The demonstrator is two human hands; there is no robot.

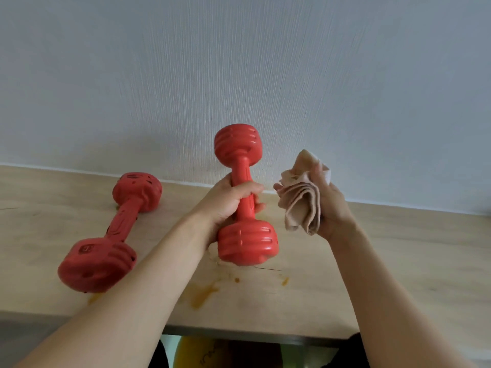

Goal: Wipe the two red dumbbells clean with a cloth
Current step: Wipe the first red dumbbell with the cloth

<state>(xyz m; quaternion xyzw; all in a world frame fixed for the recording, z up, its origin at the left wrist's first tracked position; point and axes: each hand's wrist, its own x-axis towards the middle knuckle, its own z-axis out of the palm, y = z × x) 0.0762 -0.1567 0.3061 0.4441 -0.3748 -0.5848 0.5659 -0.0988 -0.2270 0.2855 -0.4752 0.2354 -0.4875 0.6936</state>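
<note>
My left hand [230,200] grips the handle of a red dumbbell [245,240], held upright with its lower head just above the wooden table [398,261]. My right hand [330,205] holds a folded beige cloth [300,200] a short way to the right of the dumbbell, apart from it. The second red dumbbell [111,232] lies on the table to the left, angled from near left to far right, with dark specks on its heads and handle.
Orange-brown stains [202,294] mark the table below the held dumbbell. A pale textured wall [239,75] rises right behind the table. The table's front edge [239,333] runs near the bottom, with dark and yellow shapes below it.
</note>
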